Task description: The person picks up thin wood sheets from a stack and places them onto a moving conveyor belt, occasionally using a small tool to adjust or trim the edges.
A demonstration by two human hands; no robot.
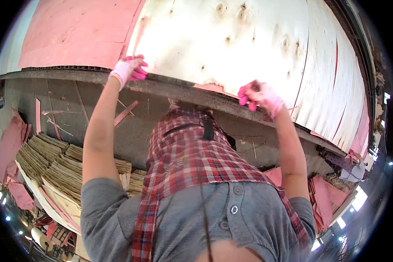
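- Veneer stacks [52,166] lower left; pink scraps [125,113] on floor [135,135], left of centre.
- Pale sheet [231,48] upper centre: knotty, brown-stained.
- Left hand [130,70], right hand [261,96] by its lower edge, fingers bent; can't tell if gripping.

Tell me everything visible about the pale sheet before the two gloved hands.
The pale sheet looks like thin wood, whitish with scattered brown knots. It lies flat on a long table, right of a pink sheet; a pink strip shows along part of its near edge. The left hand is at its near left corner, the right hand by its near edge; contact is unclear.
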